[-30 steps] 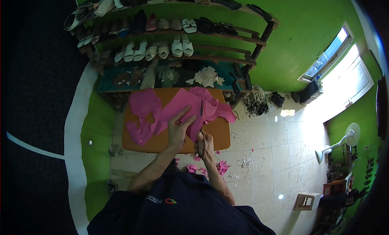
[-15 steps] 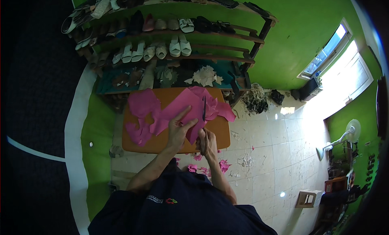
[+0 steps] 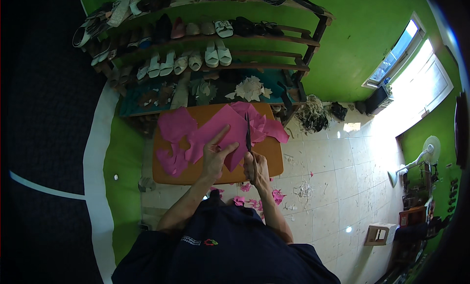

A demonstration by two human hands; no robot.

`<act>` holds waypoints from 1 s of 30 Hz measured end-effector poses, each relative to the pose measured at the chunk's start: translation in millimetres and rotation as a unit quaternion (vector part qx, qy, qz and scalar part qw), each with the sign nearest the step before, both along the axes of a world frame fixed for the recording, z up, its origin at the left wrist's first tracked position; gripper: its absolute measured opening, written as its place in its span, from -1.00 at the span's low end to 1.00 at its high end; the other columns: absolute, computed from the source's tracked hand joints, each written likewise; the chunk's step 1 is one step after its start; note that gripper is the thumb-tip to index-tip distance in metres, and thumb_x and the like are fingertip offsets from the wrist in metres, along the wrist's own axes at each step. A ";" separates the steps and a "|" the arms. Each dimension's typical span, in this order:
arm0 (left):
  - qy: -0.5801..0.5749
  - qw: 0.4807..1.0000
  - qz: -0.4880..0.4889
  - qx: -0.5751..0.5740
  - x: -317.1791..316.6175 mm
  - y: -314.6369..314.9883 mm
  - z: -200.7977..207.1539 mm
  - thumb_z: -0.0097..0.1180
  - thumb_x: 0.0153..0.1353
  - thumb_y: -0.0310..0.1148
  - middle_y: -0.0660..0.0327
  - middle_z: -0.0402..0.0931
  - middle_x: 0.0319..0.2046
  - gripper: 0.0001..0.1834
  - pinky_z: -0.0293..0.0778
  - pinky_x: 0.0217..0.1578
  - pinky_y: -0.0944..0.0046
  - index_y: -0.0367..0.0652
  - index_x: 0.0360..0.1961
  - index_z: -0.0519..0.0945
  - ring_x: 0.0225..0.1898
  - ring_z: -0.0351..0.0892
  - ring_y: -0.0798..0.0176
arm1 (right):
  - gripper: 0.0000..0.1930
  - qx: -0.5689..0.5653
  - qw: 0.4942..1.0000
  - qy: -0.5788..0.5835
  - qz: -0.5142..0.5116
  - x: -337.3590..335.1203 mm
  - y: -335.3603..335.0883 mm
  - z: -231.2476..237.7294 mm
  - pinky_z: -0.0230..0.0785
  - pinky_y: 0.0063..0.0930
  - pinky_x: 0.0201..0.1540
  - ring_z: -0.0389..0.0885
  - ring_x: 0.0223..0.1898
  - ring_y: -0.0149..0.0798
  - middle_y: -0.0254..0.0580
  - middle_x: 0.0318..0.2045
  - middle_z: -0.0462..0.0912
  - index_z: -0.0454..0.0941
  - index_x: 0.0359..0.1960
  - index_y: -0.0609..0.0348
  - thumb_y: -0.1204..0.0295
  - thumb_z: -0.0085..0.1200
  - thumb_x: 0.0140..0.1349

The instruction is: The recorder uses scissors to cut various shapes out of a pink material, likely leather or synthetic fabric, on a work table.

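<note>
My right hand (image 3: 260, 170) grips dark scissors (image 3: 248, 132) by the handles, their blades pointing away from me along the right side of a pink sheet (image 3: 215, 132). My left hand (image 3: 214, 160) holds this sheet from the near side. Its thumb and one finger stretch over the top, while its other fingers are partly hidden. Crumpled pink material (image 3: 262, 127) lies just right of the blades. On the left of the orange-brown table (image 3: 200, 175) are a rounded pink piece (image 3: 175, 124) and a cut pink scrap (image 3: 171, 161).
Beyond the table stands a shoe rack (image 3: 274, 66) with several sandals and shoes, and pale cut pieces (image 3: 249, 89) on its lowest shelf. Pink offcuts (image 3: 252, 203) litter the tiled floor by me. A heap of scraps (image 3: 312, 115) sits right of the rack; a white fan (image 3: 431, 150) stands farther right.
My right hand and the scissors have shifted slightly right and away from me. My left hand stays at the same part of the sheet. The whole view has tilted a little.
</note>
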State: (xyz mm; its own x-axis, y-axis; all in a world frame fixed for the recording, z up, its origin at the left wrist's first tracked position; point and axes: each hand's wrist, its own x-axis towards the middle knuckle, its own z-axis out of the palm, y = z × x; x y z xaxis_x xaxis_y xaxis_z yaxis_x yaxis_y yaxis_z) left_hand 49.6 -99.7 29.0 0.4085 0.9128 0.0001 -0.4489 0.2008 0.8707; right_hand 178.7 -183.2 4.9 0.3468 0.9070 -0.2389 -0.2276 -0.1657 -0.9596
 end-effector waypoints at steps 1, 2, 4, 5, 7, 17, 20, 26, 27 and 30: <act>0.001 1.000 0.000 0.000 -1.7 1.5 0.0 0.25 0.16 -0.66 0.06 0.57 0.05 -0.33 0.58 0.03 0.35 -0.28 0.32 0.38 -0.05 0.64 0.30 | -0.44 -0.002 1.000 -0.004 -0.004 -0.4 -0.5 -0.6 0.10 -0.60 -0.73 0.22 -0.76 -0.60 -0.54 -0.72 0.26 0.34 -0.53 0.04 -0.17 0.24 0.18; -0.002 1.000 -0.003 0.009 -3.0 3.3 -0.6 0.25 0.16 -0.66 0.06 0.58 0.04 -0.33 0.58 0.03 0.34 -0.28 0.33 0.37 -0.05 0.64 0.30 | -0.44 -0.002 1.000 -0.003 -0.004 -0.1 -1.1 0.1 0.10 -0.60 -0.73 0.22 -0.76 -0.60 -0.54 -0.72 0.26 0.34 -0.53 0.04 -0.17 0.24 0.18; -0.005 1.000 0.001 0.028 -3.0 3.8 4.8 0.24 0.15 -0.67 0.08 0.60 0.02 -0.33 0.57 0.03 0.34 -0.27 0.33 0.38 -0.05 0.63 0.32 | -0.40 -0.022 1.000 -0.014 0.007 1.5 -2.6 1.6 0.09 -0.61 -0.72 0.22 -0.75 -0.61 -0.56 -0.70 0.26 0.37 -0.46 0.06 -0.27 0.19 0.15; -0.004 1.000 0.000 0.028 -4.1 5.9 5.5 0.24 0.15 -0.67 0.08 0.60 0.02 -0.33 0.57 0.03 0.34 -0.27 0.33 0.38 -0.05 0.63 0.32 | -0.40 -0.022 1.000 -0.013 0.006 2.3 -2.8 0.6 0.09 -0.61 -0.72 0.22 -0.75 -0.61 -0.56 -0.70 0.26 0.37 -0.46 0.06 -0.27 0.19 0.15; 0.012 0.999 -0.019 0.034 -9.2 11.0 6.8 0.24 0.15 -0.67 0.09 0.58 0.04 -0.33 0.56 0.02 0.34 -0.27 0.33 0.38 -0.05 0.62 0.33 | -0.40 -0.023 0.999 -0.035 0.018 3.8 -2.8 -1.7 0.07 -0.63 -0.73 0.22 -0.74 -0.63 -0.57 -0.70 0.27 0.37 -0.49 0.05 -0.26 0.20 0.14; 0.014 0.998 -0.048 0.049 -21.5 29.5 1.9 0.22 0.13 -0.68 0.10 0.54 0.09 -0.35 0.54 0.05 0.35 -0.27 0.30 0.42 -0.01 0.59 0.34 | -0.33 -0.056 0.994 -0.089 0.001 2.7 -4.7 6.3 0.00 -0.43 -0.61 0.16 -0.64 -0.54 -0.51 -0.71 0.23 0.34 -0.67 0.16 -0.22 0.29 0.09; 0.030 0.997 -0.057 0.043 -24.0 31.3 2.6 0.20 0.12 -0.69 0.10 0.54 0.08 -0.35 0.55 0.04 0.36 -0.27 0.30 0.42 -0.02 0.60 0.34 | -0.33 -0.041 0.995 -0.091 -0.002 5.1 -6.4 8.1 0.01 -0.41 -0.60 0.16 -0.64 -0.53 -0.49 -0.72 0.24 0.34 -0.68 0.17 -0.21 0.29 0.08; 0.010 0.997 -0.077 0.011 -27.1 36.5 5.3 0.19 0.11 -0.69 0.11 0.54 0.09 -0.34 0.57 0.02 0.37 -0.25 0.30 0.43 -0.03 0.61 0.34 | -0.33 -0.045 0.992 -0.114 0.020 11.0 -9.6 11.6 0.02 -0.42 -0.61 0.17 -0.65 -0.53 -0.47 -0.74 0.25 0.35 -0.72 0.20 -0.18 0.32 0.07; 0.013 0.997 -0.077 0.012 -27.8 36.6 5.4 0.19 0.11 -0.69 0.11 0.54 0.09 -0.34 0.57 0.02 0.37 -0.25 0.30 0.43 -0.03 0.61 0.34 | -0.33 -0.051 0.991 -0.120 0.021 11.2 -10.3 12.7 0.01 -0.42 -0.62 0.16 -0.65 -0.52 -0.47 -0.75 0.24 0.35 -0.72 0.20 -0.18 0.32 0.07; 0.036 0.996 -0.061 0.046 -24.9 35.7 9.6 0.20 0.08 -0.67 0.11 0.55 0.08 -0.34 0.55 0.04 0.37 -0.23 0.29 0.45 -0.02 0.60 0.35 | -0.33 -0.058 0.990 -0.128 0.017 13.8 -12.2 13.2 0.01 -0.44 -0.64 0.17 -0.69 -0.53 -0.47 -0.77 0.24 0.37 -0.72 0.20 -0.17 0.32 0.07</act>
